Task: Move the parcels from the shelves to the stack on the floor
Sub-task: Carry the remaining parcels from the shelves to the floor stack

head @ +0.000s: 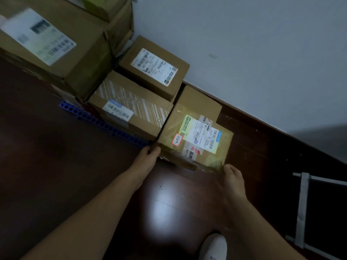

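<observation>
Cardboard parcel (195, 139), taped, tagged 3-2-2, is down at the floor (75, 175) on the right end of the stack (75, 72). Its left side touches the striped box (135, 109). A plain box (199, 100) lies just beyond it, by the wall (244, 44). Left grip (147, 158) is clamped on the parcel's near-left corner, thumb on top. Right grip (234, 179) is at the near-right corner, thumb touching the edge; fingers hidden, can't tell if clamped. Blue perforated strip (105, 124) runs along the stack's near edge. White shoe (214, 246) near, grey frame (302, 209) right.
</observation>
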